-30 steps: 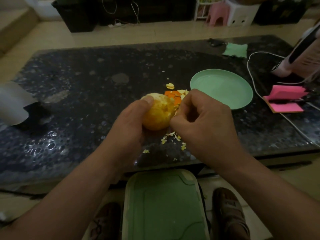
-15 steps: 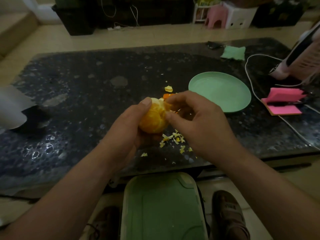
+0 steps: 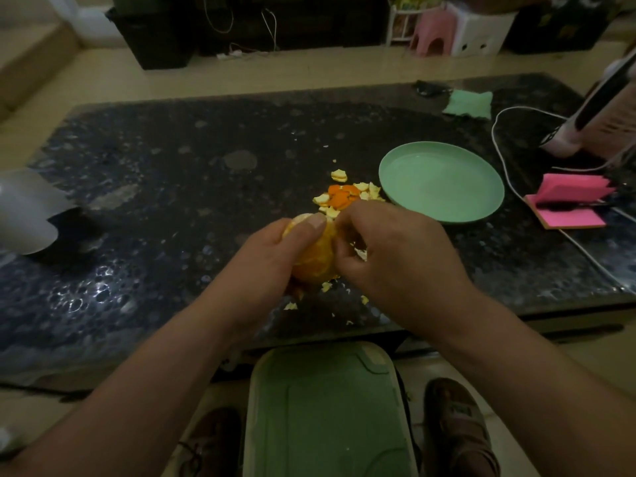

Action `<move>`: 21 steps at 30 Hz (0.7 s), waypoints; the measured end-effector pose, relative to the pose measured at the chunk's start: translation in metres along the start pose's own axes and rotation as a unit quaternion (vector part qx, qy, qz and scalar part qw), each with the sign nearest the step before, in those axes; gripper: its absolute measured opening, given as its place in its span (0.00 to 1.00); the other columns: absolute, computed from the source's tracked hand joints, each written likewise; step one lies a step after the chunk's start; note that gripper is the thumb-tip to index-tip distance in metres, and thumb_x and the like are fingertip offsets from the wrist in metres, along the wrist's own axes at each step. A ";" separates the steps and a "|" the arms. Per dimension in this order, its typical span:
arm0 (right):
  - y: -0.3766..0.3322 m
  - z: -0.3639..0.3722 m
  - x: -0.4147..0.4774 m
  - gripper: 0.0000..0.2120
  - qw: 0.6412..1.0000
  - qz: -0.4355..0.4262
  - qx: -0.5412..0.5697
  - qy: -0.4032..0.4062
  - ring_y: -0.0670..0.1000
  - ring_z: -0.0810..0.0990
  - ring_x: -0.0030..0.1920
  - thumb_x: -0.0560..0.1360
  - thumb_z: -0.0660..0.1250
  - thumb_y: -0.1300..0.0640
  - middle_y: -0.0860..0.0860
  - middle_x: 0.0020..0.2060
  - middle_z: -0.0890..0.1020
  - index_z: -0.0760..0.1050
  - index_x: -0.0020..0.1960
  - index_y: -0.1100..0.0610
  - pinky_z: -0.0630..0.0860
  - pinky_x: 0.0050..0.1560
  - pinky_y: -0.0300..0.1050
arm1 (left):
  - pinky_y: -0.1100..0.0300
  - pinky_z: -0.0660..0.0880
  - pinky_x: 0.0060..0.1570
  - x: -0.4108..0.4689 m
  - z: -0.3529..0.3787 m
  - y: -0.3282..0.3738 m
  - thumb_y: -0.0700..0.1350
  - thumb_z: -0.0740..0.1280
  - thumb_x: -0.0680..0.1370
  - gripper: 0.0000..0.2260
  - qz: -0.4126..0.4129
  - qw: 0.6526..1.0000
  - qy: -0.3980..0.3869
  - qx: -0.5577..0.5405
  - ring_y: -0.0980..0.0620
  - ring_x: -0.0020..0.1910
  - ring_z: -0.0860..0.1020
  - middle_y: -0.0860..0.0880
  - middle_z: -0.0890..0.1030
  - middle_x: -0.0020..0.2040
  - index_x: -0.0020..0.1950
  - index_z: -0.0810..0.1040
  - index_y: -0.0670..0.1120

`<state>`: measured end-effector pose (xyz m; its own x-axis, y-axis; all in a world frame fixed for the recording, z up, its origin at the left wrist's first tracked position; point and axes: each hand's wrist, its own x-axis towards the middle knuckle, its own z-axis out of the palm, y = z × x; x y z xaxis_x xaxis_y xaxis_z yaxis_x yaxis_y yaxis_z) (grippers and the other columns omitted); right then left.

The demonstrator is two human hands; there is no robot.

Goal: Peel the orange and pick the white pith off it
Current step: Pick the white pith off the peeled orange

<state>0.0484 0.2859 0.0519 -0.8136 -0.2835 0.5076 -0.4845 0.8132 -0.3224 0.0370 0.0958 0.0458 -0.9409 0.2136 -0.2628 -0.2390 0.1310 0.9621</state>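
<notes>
Head view: the orange (image 3: 315, 256) was seen held above the dark table (image 3: 155, 201), to the near left of the green plate (image 3: 444, 182) and well apart from it. It was gripped by the left hand (image 3: 268, 259), whose fingers were wrapped round its left side with the thumb laid over the top. The right hand (image 3: 395, 259) was curled against the fruit's right side, its thumb and fingertips closed in a pinch at the surface. What lay between them could not be made out. The visible face of the fruit appeared bare of rind, so the step was judged to be the picking off of pith.

A heap of peel pieces (image 3: 344, 197) was seen just beside the plate's left rim, and pale scraps (image 3: 325, 287) were scattered nearer than the plate, under the hands and close to the table edge.

Several risks were judged from this. A segment could be torn and juice spilled if the pinch were dug too deep into the soft flesh. The fruit could be squeezed out of shape, or slipped from wet fingers, if the left grip were tightened against the pull. Scraps could also be brushed off the edge by the wrists.
</notes>
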 end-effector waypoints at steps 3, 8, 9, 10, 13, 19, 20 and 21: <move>0.001 0.001 0.001 0.03 1.000 0.002 0.011 0.016 0.50 0.76 0.36 0.78 0.68 0.58 0.49 0.37 0.80 0.79 0.46 0.56 0.77 0.36 0.55 | 0.64 0.73 0.28 -0.001 -0.001 0.001 0.67 0.66 0.75 0.26 -0.005 1.000 -0.005 0.003 0.52 0.35 0.81 0.45 0.85 0.45 0.60 0.82 0.48; 0.010 -0.006 -0.001 0.03 0.994 0.037 0.098 -0.014 0.45 0.80 0.41 0.80 0.71 0.57 0.45 0.42 0.83 0.82 0.53 0.52 0.80 0.43 0.49 | 0.58 0.75 0.34 0.000 -0.003 0.002 0.68 0.65 0.79 0.26 -0.025 1.000 -0.015 -0.003 0.51 0.36 0.81 0.43 0.87 0.47 0.60 0.83 0.48; 0.010 -0.007 -0.002 0.05 0.992 0.043 0.114 -0.021 0.44 0.80 0.43 0.80 0.71 0.56 0.44 0.44 0.83 0.82 0.55 0.52 0.80 0.44 0.47 | 0.57 0.76 0.36 0.001 -0.003 0.002 0.70 0.65 0.78 0.27 -0.031 0.999 -0.014 -0.005 0.50 0.37 0.82 0.44 0.87 0.49 0.61 0.83 0.48; 0.010 -0.008 -0.003 0.06 0.991 0.047 0.125 -0.027 0.44 0.81 0.44 0.80 0.71 0.55 0.44 0.45 0.83 0.82 0.57 0.51 0.81 0.46 0.46 | 0.55 0.78 0.38 0.001 -0.003 0.002 0.71 0.65 0.77 0.28 -0.036 0.999 -0.012 -0.006 0.49 0.39 0.84 0.44 0.88 0.50 0.62 0.83 0.50; 0.009 -0.007 -0.004 0.08 0.988 0.060 0.133 -0.043 0.43 0.81 0.46 0.80 0.72 0.50 0.42 0.46 0.83 0.81 0.58 0.49 0.81 0.46 0.45 | 0.50 0.84 0.45 0.002 -0.001 0.003 0.73 0.67 0.74 0.30 -0.049 0.998 -0.003 -0.025 0.45 0.51 0.88 0.45 0.88 0.56 0.65 0.82 0.53; 0.005 -0.005 -0.004 0.04 0.998 0.019 0.050 -0.028 0.47 0.80 0.39 0.81 0.70 0.52 0.46 0.39 0.82 0.79 0.50 0.51 0.81 0.40 0.53 | 0.52 0.83 0.45 0.002 0.002 0.004 0.72 0.71 0.74 0.31 -0.055 0.998 0.007 -0.043 0.39 0.56 0.86 0.41 0.85 0.61 0.65 0.82 0.50; 0.004 -0.005 -0.003 0.04 0.999 0.010 0.037 -0.021 0.49 0.79 0.37 0.81 0.69 0.52 0.46 0.38 0.81 0.79 0.49 0.52 0.80 0.38 0.54 | 0.52 0.83 0.45 0.001 0.002 0.004 0.71 0.70 0.73 0.30 -0.053 0.998 0.006 -0.041 0.39 0.57 0.86 0.42 0.85 0.61 0.65 0.82 0.51; 0.003 -0.004 -0.003 0.05 1.000 0.005 0.026 -0.014 0.49 0.78 0.35 0.81 0.68 0.53 0.47 0.37 0.80 0.78 0.47 0.53 0.79 0.36 0.55 | 0.52 0.84 0.45 0.001 0.003 0.004 0.71 0.70 0.73 0.30 -0.050 0.998 0.005 -0.039 0.39 0.56 0.86 0.42 0.85 0.60 0.65 0.82 0.51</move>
<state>0.0505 0.2908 0.0524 -0.8266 -0.2910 0.4817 -0.4922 0.7889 -0.3680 0.0357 0.0992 0.0489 -0.9134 0.1933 -0.3583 -0.3505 0.0746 0.9336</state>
